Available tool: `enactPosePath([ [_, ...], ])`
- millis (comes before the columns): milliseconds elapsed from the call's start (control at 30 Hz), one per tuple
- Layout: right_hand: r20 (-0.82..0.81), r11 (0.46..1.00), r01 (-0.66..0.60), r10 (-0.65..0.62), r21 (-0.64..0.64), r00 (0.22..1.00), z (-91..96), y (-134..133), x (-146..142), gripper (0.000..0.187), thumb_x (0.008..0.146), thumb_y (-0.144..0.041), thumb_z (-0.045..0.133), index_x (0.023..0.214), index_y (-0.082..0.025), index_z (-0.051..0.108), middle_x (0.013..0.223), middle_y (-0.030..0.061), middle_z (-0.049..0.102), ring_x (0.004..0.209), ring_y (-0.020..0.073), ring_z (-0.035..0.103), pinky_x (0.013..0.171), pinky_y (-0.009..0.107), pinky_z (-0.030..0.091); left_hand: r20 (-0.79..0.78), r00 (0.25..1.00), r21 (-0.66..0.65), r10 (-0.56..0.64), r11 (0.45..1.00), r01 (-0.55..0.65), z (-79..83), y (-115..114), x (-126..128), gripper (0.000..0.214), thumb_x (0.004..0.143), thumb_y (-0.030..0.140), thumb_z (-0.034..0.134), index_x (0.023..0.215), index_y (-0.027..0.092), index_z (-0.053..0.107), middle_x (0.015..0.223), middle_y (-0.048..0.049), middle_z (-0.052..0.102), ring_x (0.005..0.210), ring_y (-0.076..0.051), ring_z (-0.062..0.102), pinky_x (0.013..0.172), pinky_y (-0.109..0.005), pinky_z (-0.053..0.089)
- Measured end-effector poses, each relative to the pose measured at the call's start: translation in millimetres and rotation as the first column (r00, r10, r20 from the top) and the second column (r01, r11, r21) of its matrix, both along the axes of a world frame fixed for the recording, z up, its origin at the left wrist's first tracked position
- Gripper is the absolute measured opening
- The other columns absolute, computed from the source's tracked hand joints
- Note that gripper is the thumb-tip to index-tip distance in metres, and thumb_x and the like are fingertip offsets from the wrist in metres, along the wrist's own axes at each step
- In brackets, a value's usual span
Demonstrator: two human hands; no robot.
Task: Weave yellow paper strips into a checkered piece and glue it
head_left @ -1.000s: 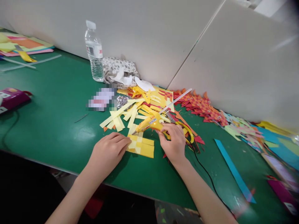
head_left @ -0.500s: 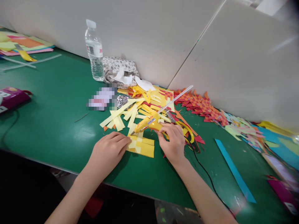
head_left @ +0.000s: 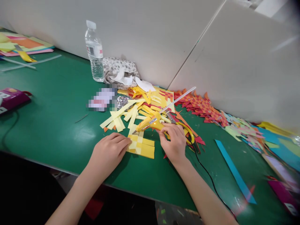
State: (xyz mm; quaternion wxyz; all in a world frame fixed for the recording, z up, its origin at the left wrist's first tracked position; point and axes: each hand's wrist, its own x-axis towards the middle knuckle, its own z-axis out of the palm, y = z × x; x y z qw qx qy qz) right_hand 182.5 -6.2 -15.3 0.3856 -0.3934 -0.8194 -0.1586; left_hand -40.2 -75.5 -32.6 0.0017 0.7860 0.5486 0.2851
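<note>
Yellow and pale-yellow strips are woven together into a small checkered paper piece (head_left: 144,147), lying on the green table. My left hand (head_left: 111,148) is closed on its left edge, with the fingertips partly hidden. A yellow hot glue gun (head_left: 150,122) is gripped in my right hand (head_left: 173,140), its nozzle pointing down and left just over the top left of the weave. Whether the nozzle touches the paper I cannot tell. A clear glue stick (head_left: 180,98) juts from the gun's rear. Loose pale-yellow paper strips (head_left: 119,117) lie behind the weave.
A water bottle (head_left: 94,53) stands at the back beside a patterned tissue pouch (head_left: 120,72). Yellow-handled scissors (head_left: 188,132) lie behind my right hand. The gun's black cord (head_left: 206,172) trails right, near a blue strip (head_left: 234,170). Red-orange paper fish (head_left: 199,106) line the wall.
The glue gun has shifted slightly to the right, its nozzle tip moving a little right and up over the weave. My left hand has stayed in place on the paper.
</note>
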Motion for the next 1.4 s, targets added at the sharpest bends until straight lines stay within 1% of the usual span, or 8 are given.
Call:
enactPosePath([
  [333, -0.025, 1.000, -0.005, 0.005, -0.017, 1.000, -1.9, 0.9, 0.1, 0.013, 0.076, -0.013, 0.060, 0.076, -0.022, 0.050, 0.088, 0.0050, 0.065, 0.088, 0.0199, 0.060, 0.076, 0.036, 0.046, -0.003, 1.000, -0.004, -0.006, 1.000, 0.006, -0.9, 0.3, 1.2, 0.021, 0.086, 0.020, 0.044, 0.089, 0.023, 0.065, 0.091, 0.0006, 0.071, 0.086, -0.019, 0.061, 0.071, -0.033, 0.049],
  [567, -0.163, 0.982, 0.158, -0.174, -0.106, 0.971, -0.7, 4.1, 4.6, 0.029, 0.068, -0.038, 0.070, 0.079, -0.022, 0.049, 0.087, 0.0045, 0.062, 0.085, 0.0209, 0.058, 0.076, 0.035, 0.045, -0.039, 0.999, 0.016, 0.008, 1.000, -0.008, -1.9, -0.7, 1.3, 0.020, 0.087, 0.019, 0.043, 0.097, 0.022, 0.060, 0.094, -0.0001, 0.069, 0.087, -0.019, 0.061, 0.073, -0.032, 0.048],
  [733, -0.153, 0.962, 0.229, -0.252, -0.150, 0.956, -0.8, 6.7, 8.1, 0.030, 0.069, -0.041, 0.068, 0.078, -0.021, 0.049, 0.085, 0.0033, 0.061, 0.080, 0.0194, 0.055, 0.073, 0.032, 0.044, -0.050, 0.990, 0.072, 0.135, 0.989, -0.131, -0.3, -2.0, 3.5, 0.026, 0.082, 0.017, 0.046, 0.108, 0.017, 0.050, 0.096, -0.0068, 0.065, 0.086, -0.020, 0.061, 0.067, -0.030, 0.047],
  [900, -0.104, 0.944, 0.284, -0.304, -0.170, 0.947, -3.3, 8.5, 11.1, 0.028, 0.070, -0.040, 0.067, 0.080, -0.021, 0.048, 0.081, 0.0026, 0.060, 0.079, 0.0201, 0.053, 0.070, 0.032, 0.042, -0.017, 0.995, 0.045, 0.097, 0.994, -0.096, -2.7, -2.8, 2.9, 0.005, 0.083, 0.017, 0.045, 0.085, 0.020, 0.047, 0.075, -0.0007, 0.064, 0.069, -0.016, 0.062, 0.062, -0.028, 0.044],
  [1033, -0.057, 0.930, 0.316, -0.331, -0.186, 0.942, -6.7, 11.6, 15.1, 0.031, 0.070, -0.043, 0.067, 0.079, -0.021, 0.049, 0.078, 0.0032, 0.059, 0.075, 0.0211, 0.051, 0.066, 0.033, 0.041, -0.008, 0.996, 0.060, 0.091, 0.994, -0.090, -5.6, -1.0, 3.1, 0.004, 0.085, 0.022, 0.044, 0.082, 0.021, 0.045, 0.075, -0.0010, 0.065, 0.068, -0.017, 0.062, 0.062, -0.028, 0.044],
  [1233, -0.058, 0.969, 0.232, -0.238, -0.089, 0.970, -0.1, 8.5, 8.8, 0.022, 0.076, -0.036, 0.061, 0.084, -0.020, 0.050, 0.094, 0.0089, 0.059, 0.095, 0.0250, 0.053, 0.084, 0.042, 0.039, 0.010, 0.998, 0.018, 0.067, 0.998, -0.067, -4.4, -0.9, 2.9, 0.004, 0.086, 0.020, 0.044, 0.088, 0.021, 0.047, 0.086, -0.0015, 0.068, 0.074, -0.017, 0.064, 0.067, -0.029, 0.045],
  [1333, -0.071, 0.993, 0.066, -0.073, -0.093, 0.995, 4.1, -0.6, -1.1, 0.017, 0.078, -0.029, 0.060, 0.090, -0.021, 0.051, 0.101, 0.0087, 0.061, 0.100, 0.0233, 0.053, 0.089, 0.042, 0.039, 0.000, 0.999, 0.012, 0.051, 0.999, -0.051, -2.8, -1.8, 3.0, 0.006, 0.086, 0.019, 0.043, 0.091, 0.021, 0.046, 0.087, -0.0012, 0.068, 0.078, -0.017, 0.064, 0.068, -0.030, 0.045],
  [1400, -0.026, 0.982, -0.073, 0.069, -0.173, 0.997, 5.4, -7.5, -8.2, 0.017, 0.080, -0.026, 0.058, 0.095, -0.021, 0.051, 0.105, 0.0075, 0.062, 0.102, 0.0208, 0.054, 0.091, 0.040, 0.040, -0.014, 0.999, 0.025, 0.048, 0.999, -0.048, -2.2, -2.1, 3.3, 0.004, 0.086, 0.019, 0.043, 0.089, 0.021, 0.046, 0.088, -0.0016, 0.069, 0.078, -0.017, 0.065, 0.067, -0.030, 0.045],
])
